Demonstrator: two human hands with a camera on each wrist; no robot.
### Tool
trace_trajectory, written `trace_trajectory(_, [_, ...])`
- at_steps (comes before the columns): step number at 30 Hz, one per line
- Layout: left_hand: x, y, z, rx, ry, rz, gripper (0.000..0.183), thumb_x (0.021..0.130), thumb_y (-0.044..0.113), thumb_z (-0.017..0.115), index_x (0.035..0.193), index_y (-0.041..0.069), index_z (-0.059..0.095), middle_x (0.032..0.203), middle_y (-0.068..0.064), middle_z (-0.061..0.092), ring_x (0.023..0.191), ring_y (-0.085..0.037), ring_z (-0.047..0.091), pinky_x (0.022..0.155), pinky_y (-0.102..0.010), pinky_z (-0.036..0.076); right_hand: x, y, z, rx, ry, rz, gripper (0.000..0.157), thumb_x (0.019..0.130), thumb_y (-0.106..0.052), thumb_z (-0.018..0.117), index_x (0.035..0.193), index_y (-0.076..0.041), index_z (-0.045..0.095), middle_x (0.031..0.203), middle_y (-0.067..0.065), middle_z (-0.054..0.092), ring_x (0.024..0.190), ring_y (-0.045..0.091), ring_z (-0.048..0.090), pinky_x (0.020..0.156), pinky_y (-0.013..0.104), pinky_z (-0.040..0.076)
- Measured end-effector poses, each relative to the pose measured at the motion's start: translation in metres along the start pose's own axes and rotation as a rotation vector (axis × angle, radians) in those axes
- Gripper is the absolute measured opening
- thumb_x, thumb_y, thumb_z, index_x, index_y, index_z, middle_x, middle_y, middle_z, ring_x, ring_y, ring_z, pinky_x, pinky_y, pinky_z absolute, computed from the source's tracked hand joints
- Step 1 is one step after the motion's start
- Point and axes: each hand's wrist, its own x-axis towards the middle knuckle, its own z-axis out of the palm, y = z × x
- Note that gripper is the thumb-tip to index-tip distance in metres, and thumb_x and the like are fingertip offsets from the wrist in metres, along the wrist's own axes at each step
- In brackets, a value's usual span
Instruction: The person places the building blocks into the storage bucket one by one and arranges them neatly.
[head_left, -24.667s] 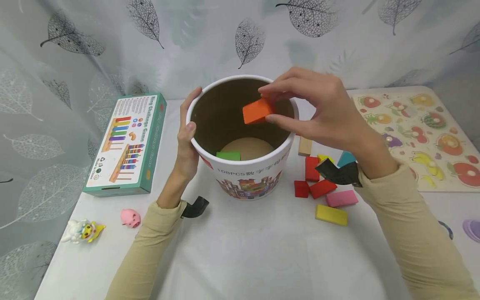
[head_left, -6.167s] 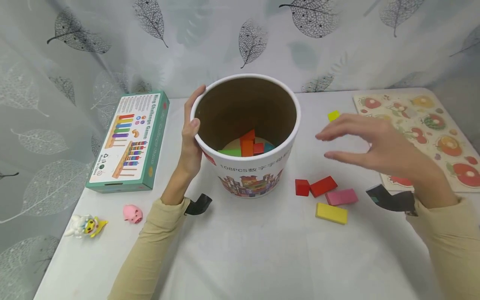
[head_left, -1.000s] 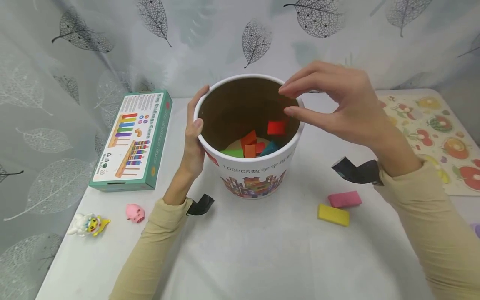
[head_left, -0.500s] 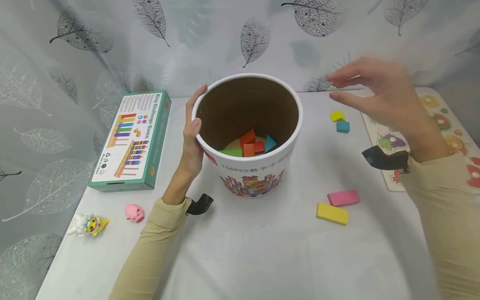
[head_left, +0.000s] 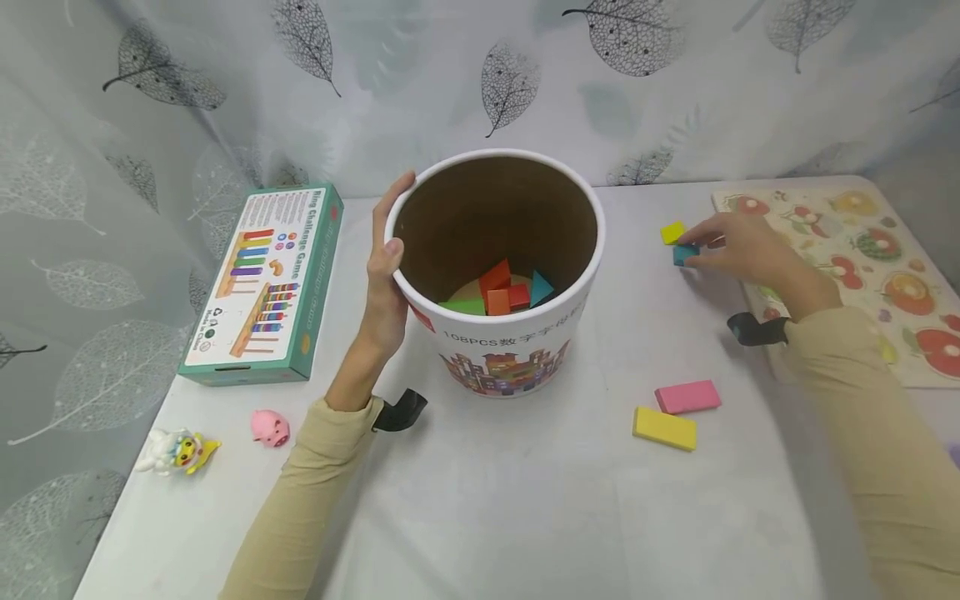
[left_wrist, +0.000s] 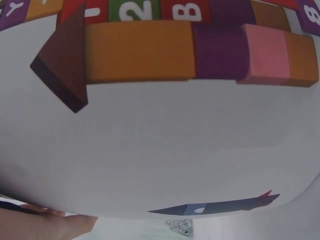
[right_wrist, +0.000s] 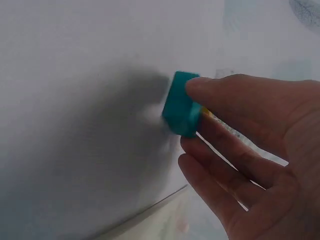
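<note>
My left hand (head_left: pixel 385 279) holds the left side of a large white bucket (head_left: pixel 517 354), thumb on the rim and fingers around the outside. In the left wrist view the bucket's printed wall (left_wrist: pixel 165 135) fills most of the picture. Inside the bucket lie a green block (head_left: pixel 463 307), orange blocks (head_left: pixel 495 275), a red block (head_left: pixel 518 297) and a teal piece (head_left: pixel 541 288). To the right of it, my right hand (head_left: pixel 757 254) pinches a small teal block (right_wrist: pixel 181 102) between thumb and fingers. A yellow block (head_left: pixel 672 232) sits just behind that one.
A pink block (head_left: pixel 687 397) and a longer yellow block (head_left: pixel 664 428) lie at front right. The fruit puzzle board (head_left: pixel 892 275) is under the right forearm. At left stand a game box (head_left: pixel 258 283), a pink pig (head_left: pixel 270 427) and a white-and-yellow figurine (head_left: pixel 177 451).
Several blocks have gone from the table into the bucket, lastly a red one let go over it. My right hand has since moved right and down onto the teal block. The left hand stays put.
</note>
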Motion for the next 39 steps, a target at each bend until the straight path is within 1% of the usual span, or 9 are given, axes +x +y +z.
trace_trajectory(5, [0.001,0.001,-0.001,-0.007,-0.004,0.007,0.081,0.087,0.061,0.046,0.152,0.019,0.023,0.149,-0.011,0.036,0.134,-0.034,0.035,0.106,-0.053,0.036,0.001,0.004,0.007,0.025,0.011,0.001,0.039,0.081,-0.011,0.075,0.116,0.004,0.067,0.115,0.026,0.067,0.105,0.041,0.062,0.075,0.016,0.044])
trace_trajectory(8, [0.001,0.001,-0.001,-0.008,0.003,0.005,0.081,0.087,0.060,0.046,0.152,0.019,0.023,0.149,-0.010,0.036,0.134,-0.034,0.035,0.106,-0.052,0.036,0.004,0.003,0.010,0.041,0.011,-0.005,0.041,0.079,-0.009,0.077,0.116,0.005,0.067,0.115,0.026,0.067,0.104,0.040,0.063,0.068,0.007,0.038])
trace_trajectory(14, [0.001,-0.001,-0.001,-0.011,-0.009,0.002,0.081,0.087,0.061,0.047,0.152,0.019,0.024,0.148,-0.011,0.036,0.134,-0.035,0.035,0.106,-0.051,0.037,-0.002,-0.010,0.007,-0.014,0.030,-0.073,0.039,0.080,-0.007,0.075,0.116,0.004,0.066,0.107,0.022,0.067,0.099,0.038,0.065,0.078,0.026,0.050])
trace_trajectory(19, [0.002,-0.001,-0.001,-0.019,-0.009,0.004,0.081,0.087,0.060,0.047,0.152,0.019,0.023,0.148,-0.012,0.036,0.134,-0.036,0.035,0.107,-0.051,0.036,-0.017,-0.058,-0.021,-0.061,0.194,-0.214,0.038,0.080,-0.006,0.076,0.118,-0.002,0.067,0.108,0.015,0.066,0.098,0.037,0.067,0.088,0.047,0.050])
trace_trajectory(21, [0.001,-0.001,-0.001,-0.013,-0.004,0.002,0.081,0.087,0.061,0.046,0.152,0.019,0.023,0.148,-0.011,0.036,0.134,-0.036,0.035,0.107,-0.052,0.036,-0.022,-0.084,-0.034,-0.061,0.287,-0.263,0.041,0.080,-0.007,0.078,0.120,-0.005,0.067,0.109,0.012,0.065,0.099,0.030,0.068,0.094,0.037,0.050])
trace_trajectory(25, [-0.001,-0.001,-0.001,-0.006,0.001,-0.007,0.082,0.086,0.062,0.046,0.152,0.020,0.023,0.148,-0.010,0.036,0.134,-0.036,0.035,0.106,-0.052,0.036,-0.033,-0.135,-0.050,0.020,0.463,-0.407,0.046,0.076,-0.003,0.080,0.121,-0.006,0.067,0.110,0.006,0.065,0.100,-0.001,0.062,0.096,0.011,0.043])
trace_trajectory(27, [-0.001,-0.001,-0.001,-0.006,0.003,-0.012,0.082,0.086,0.062,0.046,0.152,0.020,0.023,0.148,-0.010,0.036,0.134,-0.036,0.035,0.106,-0.051,0.036,-0.036,-0.156,-0.052,0.091,0.502,-0.500,0.048,0.073,0.002,0.081,0.119,-0.005,0.068,0.109,0.004,0.065,0.097,-0.010,0.057,0.092,0.007,0.043])
trace_trajectory(32, [-0.001,-0.001,0.000,-0.017,0.005,-0.011,0.082,0.086,0.061,0.046,0.153,0.020,0.022,0.148,-0.011,0.036,0.134,-0.036,0.035,0.107,-0.051,0.035,-0.038,-0.194,-0.051,0.238,0.430,-0.679,0.047,0.071,0.008,0.079,0.117,-0.001,0.069,0.106,0.005,0.066,0.098,0.000,0.062,0.091,0.015,0.049])
trace_trajectory(39, [0.000,0.000,0.000,-0.010,-0.001,-0.006,0.081,0.087,0.061,0.046,0.153,0.020,0.022,0.149,-0.010,0.036,0.134,-0.035,0.035,0.107,-0.052,0.035,-0.035,-0.207,-0.044,0.305,0.364,-0.757,0.044,0.072,0.009,0.078,0.114,0.003,0.068,0.105,0.008,0.067,0.096,0.008,0.065,0.089,0.020,0.052])
